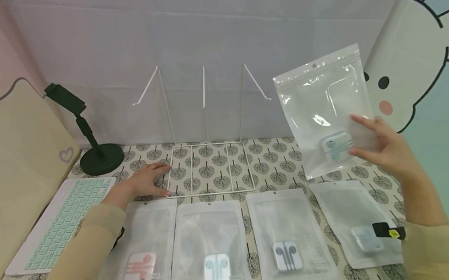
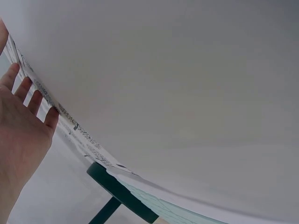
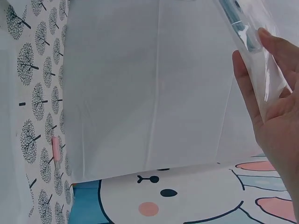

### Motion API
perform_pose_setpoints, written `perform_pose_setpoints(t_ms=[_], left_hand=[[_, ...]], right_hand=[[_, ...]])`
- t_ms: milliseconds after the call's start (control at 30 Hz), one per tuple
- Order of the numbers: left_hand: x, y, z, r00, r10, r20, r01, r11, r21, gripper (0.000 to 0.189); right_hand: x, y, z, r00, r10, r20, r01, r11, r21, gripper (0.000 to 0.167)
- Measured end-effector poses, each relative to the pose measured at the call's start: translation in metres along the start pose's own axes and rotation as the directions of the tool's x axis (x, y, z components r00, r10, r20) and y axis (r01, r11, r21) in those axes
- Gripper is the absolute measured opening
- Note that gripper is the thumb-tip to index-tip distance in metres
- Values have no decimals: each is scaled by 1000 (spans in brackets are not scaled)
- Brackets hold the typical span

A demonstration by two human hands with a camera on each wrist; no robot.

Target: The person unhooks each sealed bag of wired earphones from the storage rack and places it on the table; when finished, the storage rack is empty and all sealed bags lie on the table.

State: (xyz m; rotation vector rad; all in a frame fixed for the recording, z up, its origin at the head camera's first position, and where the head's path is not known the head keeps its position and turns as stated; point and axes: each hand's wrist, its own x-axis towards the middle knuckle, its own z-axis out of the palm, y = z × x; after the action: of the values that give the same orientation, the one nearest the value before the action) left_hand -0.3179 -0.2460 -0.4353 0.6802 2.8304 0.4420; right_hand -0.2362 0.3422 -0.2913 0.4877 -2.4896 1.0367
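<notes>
My right hand (image 1: 391, 146) holds up a clear zip bag (image 1: 324, 101) by its lower right side, thumb in front. Inside lies a boxed pair of earphones (image 1: 337, 145) with pale green parts. In the right wrist view, thumb and fingers pinch that bag (image 3: 267, 84) from both sides. On the left, my left hand (image 1: 144, 181) rests with fingers extended at the left edge of a white wire rack (image 1: 190, 171). Its fingers (image 2: 35, 100) look loosely straight in the left wrist view. Three hooked prongs (image 1: 203, 87) rise at the rack's back.
Several more earphone bags lie in a row in front: pink (image 1: 139, 265), green (image 1: 217, 270), dark grey (image 1: 287, 255) and pale blue (image 1: 366, 239). At left are a mint keyboard (image 1: 67, 218) and a dark green stand (image 1: 102, 159). A pink item (image 3: 56, 149) lies on the patterned cloth.
</notes>
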Motion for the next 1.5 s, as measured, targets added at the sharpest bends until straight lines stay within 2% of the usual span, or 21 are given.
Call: perform_pose_setpoints(t_ms=[100, 200, 300, 400, 533, 633, 767, 1000, 1267, 1500], left_hand=[[0, 0, 0, 1000, -4, 0, 4, 1000, 1, 94], [-1, 0, -1, 1000, -7, -1, 7, 1000, 1, 93], [-1, 0, -1, 1000, -13, 3, 13, 1000, -1, 93], [0, -1, 0, 1000, -15, 6, 15, 1000, -6, 94], [0, -2, 2, 1000, -16, 11, 16, 1000, -12, 94], [0, -3, 2, 1000, -12, 8, 12, 1000, -11, 94], [0, -4, 2, 1000, -11, 4, 11, 1000, -9, 94], [0, -4, 3, 1000, -12, 4, 12, 1000, -13, 94], [1, -3, 2, 1000, -7, 2, 7, 1000, -11, 95], [-1, -1, 1, 1000, -20, 9, 20, 1000, -11, 94]], right_hand=[[2, 6, -1, 999, 41, -7, -41, 999, 2, 79], [5, 13, 1, 990, 130, 46, -131, 991, 21, 78], [7, 20, 7, 963, 245, 113, -251, 967, 41, 78], [10, 32, 20, 942, 297, 155, -305, 952, 29, 79], [13, 48, 41, 934, 302, 189, -307, 952, -4, 82], [15, 56, 55, 918, 331, 218, -338, 941, -6, 83], [20, 62, 74, 896, 367, 250, -375, 927, -14, 83], [26, 68, 101, 879, 377, 292, -385, 922, -30, 81], [29, 80, 120, 866, 350, 358, -366, 930, -23, 82], [28, 82, 124, 838, 371, 401, -372, 925, -79, 82]])
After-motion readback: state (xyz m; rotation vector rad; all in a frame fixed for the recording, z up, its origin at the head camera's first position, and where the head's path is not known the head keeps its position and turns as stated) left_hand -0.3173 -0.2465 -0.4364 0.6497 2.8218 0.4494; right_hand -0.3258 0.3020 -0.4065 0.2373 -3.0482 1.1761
